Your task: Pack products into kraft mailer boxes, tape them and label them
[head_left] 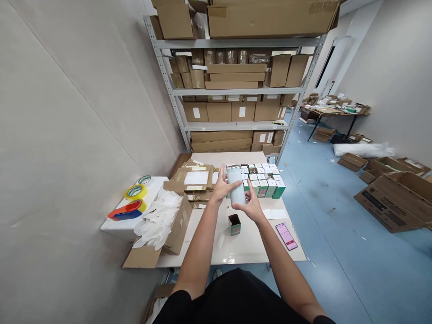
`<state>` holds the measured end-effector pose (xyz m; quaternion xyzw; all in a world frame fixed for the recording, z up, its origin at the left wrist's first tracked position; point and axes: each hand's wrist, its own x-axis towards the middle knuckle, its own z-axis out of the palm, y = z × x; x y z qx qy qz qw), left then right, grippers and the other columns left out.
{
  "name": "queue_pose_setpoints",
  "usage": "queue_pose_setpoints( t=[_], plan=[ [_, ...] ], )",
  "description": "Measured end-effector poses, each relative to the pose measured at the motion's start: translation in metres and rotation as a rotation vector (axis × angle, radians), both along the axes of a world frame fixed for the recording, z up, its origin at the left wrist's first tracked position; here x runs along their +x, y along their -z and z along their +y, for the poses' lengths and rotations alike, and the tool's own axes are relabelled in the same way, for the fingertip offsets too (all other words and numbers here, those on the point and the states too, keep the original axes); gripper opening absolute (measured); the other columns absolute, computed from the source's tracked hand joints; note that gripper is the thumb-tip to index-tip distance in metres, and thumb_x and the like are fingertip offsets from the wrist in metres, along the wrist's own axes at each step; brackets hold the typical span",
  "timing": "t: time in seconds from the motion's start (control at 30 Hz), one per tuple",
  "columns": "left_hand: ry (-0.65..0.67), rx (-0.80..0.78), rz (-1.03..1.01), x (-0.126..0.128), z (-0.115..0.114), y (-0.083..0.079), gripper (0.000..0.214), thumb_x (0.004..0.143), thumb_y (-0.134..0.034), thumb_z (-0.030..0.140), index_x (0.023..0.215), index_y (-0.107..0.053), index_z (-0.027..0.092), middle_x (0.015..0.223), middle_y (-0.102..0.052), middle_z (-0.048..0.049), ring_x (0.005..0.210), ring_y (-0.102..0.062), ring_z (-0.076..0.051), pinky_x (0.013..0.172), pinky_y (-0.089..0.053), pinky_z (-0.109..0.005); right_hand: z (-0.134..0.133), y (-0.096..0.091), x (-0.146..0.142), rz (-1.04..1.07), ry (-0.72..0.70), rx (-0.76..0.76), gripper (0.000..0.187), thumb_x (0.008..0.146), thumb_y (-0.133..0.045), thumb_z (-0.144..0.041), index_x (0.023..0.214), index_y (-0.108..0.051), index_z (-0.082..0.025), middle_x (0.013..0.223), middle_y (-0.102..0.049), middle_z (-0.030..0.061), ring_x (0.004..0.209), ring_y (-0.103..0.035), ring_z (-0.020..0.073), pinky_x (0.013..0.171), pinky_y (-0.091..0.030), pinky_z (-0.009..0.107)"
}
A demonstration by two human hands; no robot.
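Observation:
Between both hands I hold a pale blue-white tumbler with a silvery rim, slightly tilted above the table. My left hand grips its upper left side, thumb across the front. Around its lower right side my right hand is closed, with the thumb near the base. Below them on the table stands a small green box, its dark inside showing through the open top. Just behind the hands are rows of green and white boxes, several with their tops open.
Left, a carton overflows with white material beside tape rolls and a red-and-blue tape dispenser. Flattened cardboard lies behind it. A phone rests near the right table edge. Metal shelving with cartons stands behind; open boxes sit on the floor.

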<state>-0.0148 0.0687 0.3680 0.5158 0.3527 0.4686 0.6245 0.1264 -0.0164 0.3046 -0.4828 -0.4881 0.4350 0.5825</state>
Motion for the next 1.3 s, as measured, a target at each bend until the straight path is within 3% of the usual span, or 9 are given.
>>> queue_pose_setpoints(
  t=[0.1, 0.2, 0.37, 0.53, 0.73, 0.93, 1.03, 1.17, 1.3],
  plan=[
    [-0.025, -0.005, 0.01, -0.003, 0.003, 0.003, 0.137, 0.065, -0.097, 0.033, 0.168, -0.007, 0.026, 0.123, -0.069, -0.0146, 0.11, -0.069, -0.029, 0.098, -0.057, -0.047, 0.002, 0.001, -0.001, 0.014, -0.05, 0.019, 0.137, 0.063, -0.094, -0.037, 0.168, -0.004, -0.033, 0.102, -0.064, 0.001, 0.092, -0.065, 0.0214, 0.088, -0.056, 0.04],
    [0.054, 0.016, -0.045, -0.005, 0.009, 0.008, 0.137, 0.068, -0.095, 0.037, 0.168, -0.002, 0.027, 0.124, -0.07, -0.0136, 0.113, -0.068, -0.028, 0.102, -0.054, -0.049, 0.004, 0.002, -0.001, 0.114, -0.137, 0.02, 0.129, 0.07, -0.089, -0.04, 0.167, -0.003, -0.036, 0.107, -0.065, 0.0025, 0.094, -0.067, 0.021, 0.086, -0.057, 0.04],
    [0.025, 0.05, 0.022, -0.006, 0.014, 0.009, 0.138, 0.063, -0.098, 0.039, 0.167, -0.008, 0.027, 0.13, -0.066, -0.0147, 0.116, -0.067, -0.028, 0.102, -0.055, -0.045, 0.005, 0.005, 0.001, 0.045, -0.005, 0.029, 0.141, 0.06, -0.095, -0.038, 0.167, -0.003, -0.034, 0.097, -0.064, -0.0004, 0.084, -0.066, 0.0201, 0.082, -0.058, 0.039],
    [0.064, 0.034, -0.043, -0.006, 0.013, 0.009, 0.137, 0.067, -0.096, 0.037, 0.168, -0.004, 0.027, 0.121, -0.071, -0.0109, 0.11, -0.069, -0.026, 0.101, -0.055, -0.046, 0.006, 0.004, 0.002, 0.178, -0.166, -0.011, 0.134, 0.067, -0.091, -0.039, 0.167, -0.002, -0.037, 0.114, -0.066, 0.0037, 0.1, -0.068, 0.0218, 0.09, -0.056, 0.039],
    [0.063, 0.036, 0.008, -0.005, 0.018, 0.012, 0.13, 0.065, -0.097, 0.033, 0.166, -0.015, 0.028, 0.133, -0.066, -0.0139, 0.118, -0.067, -0.027, 0.103, -0.055, -0.045, 0.009, 0.004, 0.002, 0.137, -0.005, -0.001, 0.139, 0.061, -0.096, -0.035, 0.167, -0.006, -0.036, 0.104, -0.065, 0.001, 0.087, -0.066, 0.0189, 0.082, -0.057, 0.035],
    [0.078, 0.035, -0.061, 0.001, 0.025, 0.022, 0.123, 0.071, -0.093, 0.037, 0.166, -0.015, 0.026, 0.127, -0.07, -0.013, 0.114, -0.069, -0.027, 0.102, -0.056, -0.045, 0.015, 0.007, 0.003, 0.142, -0.125, -0.004, 0.133, 0.07, -0.091, -0.036, 0.166, 0.001, -0.04, 0.116, -0.066, 0.0035, 0.097, -0.068, 0.0209, 0.088, -0.057, 0.039],
    [0.04, 0.047, -0.017, 0.002, 0.031, 0.027, 0.117, 0.074, -0.091, 0.038, 0.166, -0.019, 0.027, 0.134, -0.067, -0.0135, 0.117, -0.068, -0.026, 0.104, -0.055, -0.044, 0.02, 0.013, 0.003, 0.076, -0.038, 0.002, 0.136, 0.067, -0.092, -0.036, 0.167, 0.001, -0.038, 0.114, -0.065, 0.0038, 0.094, -0.068, 0.0218, 0.087, -0.057, 0.042],
    [0.049, 0.092, 0.021, 0.002, 0.035, 0.036, 0.115, 0.075, -0.09, 0.036, 0.165, -0.019, 0.027, 0.129, -0.069, -0.013, 0.116, -0.069, -0.026, 0.103, -0.056, -0.045, 0.027, 0.026, 0.006, 0.041, -0.063, 0.005, 0.134, 0.069, -0.091, -0.037, 0.167, 0.0, -0.037, 0.123, -0.065, 0.0066, 0.107, -0.067, 0.0244, 0.099, -0.054, 0.046],
    [0.039, 0.185, 0.095, 0.002, 0.033, 0.05, 0.091, 0.084, -0.08, 0.034, 0.161, -0.033, 0.028, 0.144, -0.061, -0.0128, 0.124, -0.064, -0.026, 0.106, -0.053, -0.044, 0.038, 0.046, 0.01, 0.077, -0.018, -0.029, 0.124, 0.071, -0.089, -0.039, 0.167, -0.011, -0.035, 0.117, -0.067, 0.0057, 0.1, -0.068, 0.0237, 0.094, -0.055, 0.044]
  ],
)
